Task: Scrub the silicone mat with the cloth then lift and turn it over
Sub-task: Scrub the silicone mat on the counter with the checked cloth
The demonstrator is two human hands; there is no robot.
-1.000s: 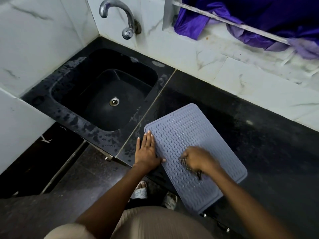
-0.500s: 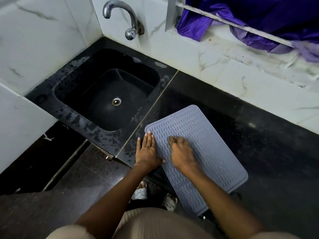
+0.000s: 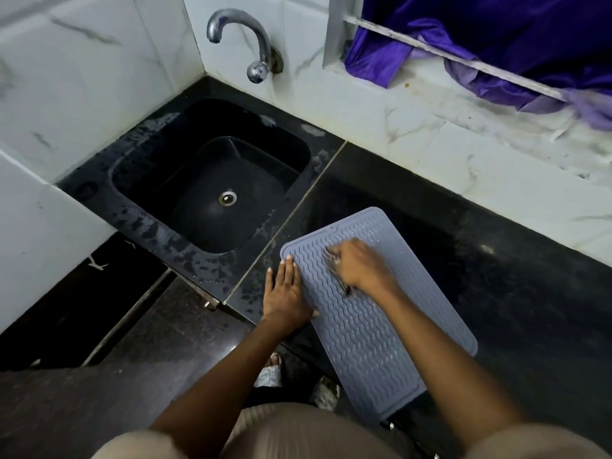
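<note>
The grey mat (image 3: 371,313), a rounded rectangle ribbed with wavy ridges, lies flat on the glossy black counter (image 3: 496,293) at about 4 o'clock from the wet black sink (image 3: 212,190), its long axis running from 11 to 5 o'clock with the near end overhanging the counter edge. The left hand (image 3: 286,294) lies flat, fingers together, on the mat's left edge. The right hand (image 3: 359,266), blurred and closed on a dark cloth (image 3: 341,281), has moved up toward the mat's far end since half a second ago.
</note>
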